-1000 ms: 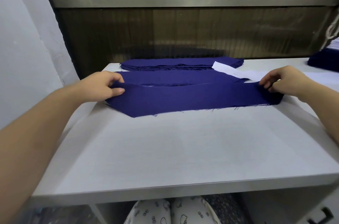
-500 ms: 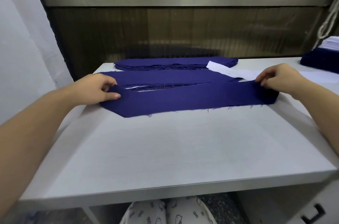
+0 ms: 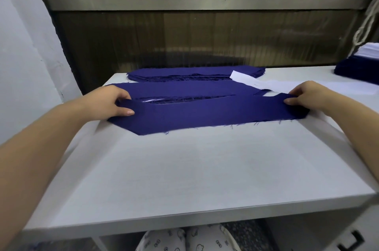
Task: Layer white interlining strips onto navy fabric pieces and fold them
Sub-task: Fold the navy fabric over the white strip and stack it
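Bare forearms (image 3: 47, 148); white trousers (image 3: 164, 241), perhaps cartoon-printed, over both knees.

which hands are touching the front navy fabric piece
Touching, both. The head view shows the left hand pinching the front navy fabric piece at its left end, and the right hand pinching its right end.

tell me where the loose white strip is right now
In the head view the white strip lies far right on the table, just beyond the right hand, its left end overlapping the back navy stack.
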A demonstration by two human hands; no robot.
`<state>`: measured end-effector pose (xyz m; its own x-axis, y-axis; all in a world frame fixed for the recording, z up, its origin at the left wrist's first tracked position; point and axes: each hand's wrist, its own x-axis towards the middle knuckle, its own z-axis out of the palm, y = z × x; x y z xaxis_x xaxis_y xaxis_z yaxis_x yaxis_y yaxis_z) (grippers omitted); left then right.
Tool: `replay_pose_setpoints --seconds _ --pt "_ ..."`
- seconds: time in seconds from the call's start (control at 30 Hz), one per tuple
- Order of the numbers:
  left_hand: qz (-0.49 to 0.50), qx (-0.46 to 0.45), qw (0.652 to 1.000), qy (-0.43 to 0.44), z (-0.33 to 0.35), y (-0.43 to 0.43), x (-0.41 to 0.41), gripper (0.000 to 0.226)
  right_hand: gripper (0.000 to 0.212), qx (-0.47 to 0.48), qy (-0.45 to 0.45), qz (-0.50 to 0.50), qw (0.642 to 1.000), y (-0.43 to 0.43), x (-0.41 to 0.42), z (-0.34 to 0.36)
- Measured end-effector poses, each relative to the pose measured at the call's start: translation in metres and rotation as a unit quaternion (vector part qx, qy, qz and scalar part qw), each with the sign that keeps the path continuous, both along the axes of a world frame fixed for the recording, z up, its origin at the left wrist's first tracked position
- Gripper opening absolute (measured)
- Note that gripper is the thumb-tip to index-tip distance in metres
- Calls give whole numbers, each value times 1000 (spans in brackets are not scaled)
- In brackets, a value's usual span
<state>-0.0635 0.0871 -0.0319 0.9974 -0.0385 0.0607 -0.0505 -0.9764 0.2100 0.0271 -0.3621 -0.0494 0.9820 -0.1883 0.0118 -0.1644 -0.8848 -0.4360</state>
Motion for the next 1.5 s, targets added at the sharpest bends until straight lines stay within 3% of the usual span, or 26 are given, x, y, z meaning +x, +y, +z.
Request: replay_pose_setpoints --seconds 0.17,0.3,0.47,0.57,0.7,0.8,1.07,1.23,1.5 --pt "-19 7 1000 2 0 -1 -2 8 8 30 -22 31 999 7 -6 1" --pt "0 -105 994 -30 0 -1 -4 7 5 68 -59 33 995 4 -11 8" --pt "29 -181 978 -95 -1 0 0 5 5 136 -117 35 983 8 -11 9" --pt "57 -269 953 -124 -4 4 7 7 7 192 -131 27 972 16 -8 8" --pt "117 -417 888 -156 -3 7 24 13 8 243 -139 15 960 32 3 9" --pt "150 -453 863 -168 1 13 36 12 20 245 -154 14 957 42 17 16" --pt "219 -396 880 -144 2 39 56 16 27 253 -120 30 960 74 47 25" --pt "242 -292 913 -151 -3 49 61 28 25 236 -71 38 968 83 57 23" --pt "223 -158 950 -151 -16 48 66 29 27 161 -114 62 978 79 64 14"
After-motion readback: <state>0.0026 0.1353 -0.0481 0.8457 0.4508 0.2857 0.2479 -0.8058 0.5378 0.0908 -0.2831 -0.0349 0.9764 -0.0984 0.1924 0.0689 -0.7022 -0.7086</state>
